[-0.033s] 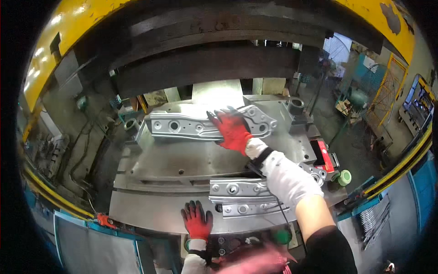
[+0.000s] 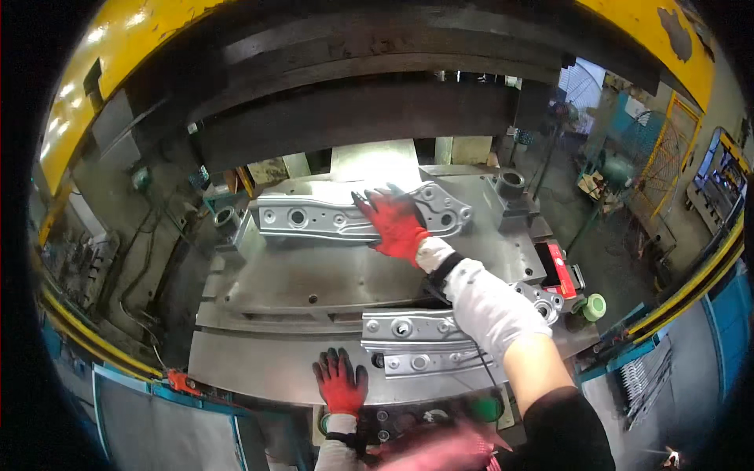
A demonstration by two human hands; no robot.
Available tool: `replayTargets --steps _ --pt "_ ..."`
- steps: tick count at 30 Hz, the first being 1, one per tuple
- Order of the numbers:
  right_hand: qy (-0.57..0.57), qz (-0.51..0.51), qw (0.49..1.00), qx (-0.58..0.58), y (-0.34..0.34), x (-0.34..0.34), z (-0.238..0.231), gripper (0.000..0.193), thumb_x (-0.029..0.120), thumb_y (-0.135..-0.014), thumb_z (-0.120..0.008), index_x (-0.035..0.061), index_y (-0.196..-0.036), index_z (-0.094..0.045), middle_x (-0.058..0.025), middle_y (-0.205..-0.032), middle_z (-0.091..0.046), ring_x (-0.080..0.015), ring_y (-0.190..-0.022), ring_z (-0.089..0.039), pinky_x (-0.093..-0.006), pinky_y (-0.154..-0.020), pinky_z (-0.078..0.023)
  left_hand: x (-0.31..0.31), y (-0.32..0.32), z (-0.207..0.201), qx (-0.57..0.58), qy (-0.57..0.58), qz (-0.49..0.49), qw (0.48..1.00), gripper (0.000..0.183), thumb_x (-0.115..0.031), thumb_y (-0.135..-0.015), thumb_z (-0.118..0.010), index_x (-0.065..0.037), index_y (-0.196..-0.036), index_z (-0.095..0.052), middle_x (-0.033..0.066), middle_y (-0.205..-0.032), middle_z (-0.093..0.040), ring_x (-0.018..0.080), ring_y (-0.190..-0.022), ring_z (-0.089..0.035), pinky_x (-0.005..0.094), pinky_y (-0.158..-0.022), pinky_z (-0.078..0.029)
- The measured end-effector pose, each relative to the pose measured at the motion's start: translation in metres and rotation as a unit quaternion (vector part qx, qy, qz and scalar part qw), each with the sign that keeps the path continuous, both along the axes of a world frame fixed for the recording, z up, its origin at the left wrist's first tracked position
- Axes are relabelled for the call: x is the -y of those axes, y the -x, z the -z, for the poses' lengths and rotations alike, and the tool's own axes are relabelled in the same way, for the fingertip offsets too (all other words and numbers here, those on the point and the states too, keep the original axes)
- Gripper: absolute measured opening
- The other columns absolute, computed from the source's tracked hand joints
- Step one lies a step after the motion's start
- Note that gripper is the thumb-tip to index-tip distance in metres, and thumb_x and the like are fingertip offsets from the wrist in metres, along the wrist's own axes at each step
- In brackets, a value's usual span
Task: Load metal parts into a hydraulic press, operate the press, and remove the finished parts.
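A long stamped metal bracket (image 2: 306, 217) with holes and raised ribs lies across the die block (image 2: 290, 271), its broader end to the right. My right hand (image 2: 397, 224), in a red glove with dark fingertips, rests on the bracket right of its middle. Its fingers are spread over the upper face, not wrapped round it. My left hand (image 2: 341, 382), gloved alike, lies flat with fingers apart on the front edge of the metal plate (image 2: 259, 357). Right of it lie two similar brackets, a rear one (image 2: 420, 326) and a front one (image 2: 440, 361), partly hidden under my right forearm.
A dark press beam (image 2: 353, 114) spans above the back of the die. Upright cylinders stand at its left (image 2: 225, 217) and right (image 2: 511, 182) corners. A red box (image 2: 559, 269) and a pale green round object (image 2: 594, 307) sit at the right. A black cord hangs below my right forearm.
My right hand and the bracket under it have shifted very slightly left. My left hand stays at the plate's front edge.
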State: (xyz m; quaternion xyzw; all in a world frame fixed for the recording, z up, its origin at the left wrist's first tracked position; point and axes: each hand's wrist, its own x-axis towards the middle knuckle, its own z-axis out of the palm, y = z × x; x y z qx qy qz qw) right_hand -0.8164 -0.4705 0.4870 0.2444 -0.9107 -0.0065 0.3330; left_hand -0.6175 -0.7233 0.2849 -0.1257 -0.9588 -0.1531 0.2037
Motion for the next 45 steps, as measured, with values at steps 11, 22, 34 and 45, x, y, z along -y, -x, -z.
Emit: replayTargets --steps 11,22,34,45 --pt "-0.133 0.117 0.982 0.063 0.027 0.018 0.016 0.106 0.052 -0.067 -0.070 0.0095 -0.147 -0.014 -0.0184 -0.148 -0.023 -0.0386 -0.138 -0.016 -0.0568 -0.112 -0.003 -0.007 -0.001 -0.002 0.030 0.000 -0.013 0.999 0.059 -0.037 -0.079 -0.058 -0.006 -0.129 -0.049 0.0215 -0.137 -0.042 0.0391 -0.131 -0.033 0.0535 -0.110 -0.017" --pt "0.112 -0.060 0.971 0.200 -0.175 -0.014 0.000 0.080 0.035 -0.076 -0.070 0.0070 -0.141 -0.033 -0.0208 -0.142 -0.034 -0.0388 -0.132 -0.031 -0.0481 -0.109 -0.025 0.002 0.000 0.012 0.025 -0.006 -0.018 1.000 0.060 -0.039 -0.082 -0.056 -0.006 -0.131 -0.046 0.0213 -0.139 -0.039 0.0386 -0.132 -0.031 0.0530 -0.112 -0.015" --pt "0.512 0.401 0.756 0.068 -0.432 -0.120 0.258 0.055 0.019 -0.093 -0.052 0.0000 -0.140 -0.032 -0.0169 -0.140 -0.040 -0.0284 -0.129 -0.039 -0.0373 -0.110 -0.026 0.008 -0.006 0.006 -0.002 -0.089 -0.009 0.996 0.059 -0.038 -0.081 -0.061 -0.004 -0.127 -0.049 0.0231 -0.127 -0.049 0.0392 -0.123 -0.042 0.0538 -0.107 -0.025" --pt "0.300 -0.269 0.669 0.625 -0.350 0.122 0.153 0.054 0.020 -0.093 -0.051 0.0001 -0.140 -0.033 -0.0173 -0.139 -0.041 -0.0287 -0.128 -0.039 -0.0374 -0.109 -0.027 0.019 -0.030 0.014 -0.017 -0.075 -0.153 0.985 0.067 -0.042 -0.088 -0.051 -0.010 -0.143 -0.030 0.0185 -0.147 -0.027 0.0365 -0.137 -0.022 0.0501 -0.113 -0.015"
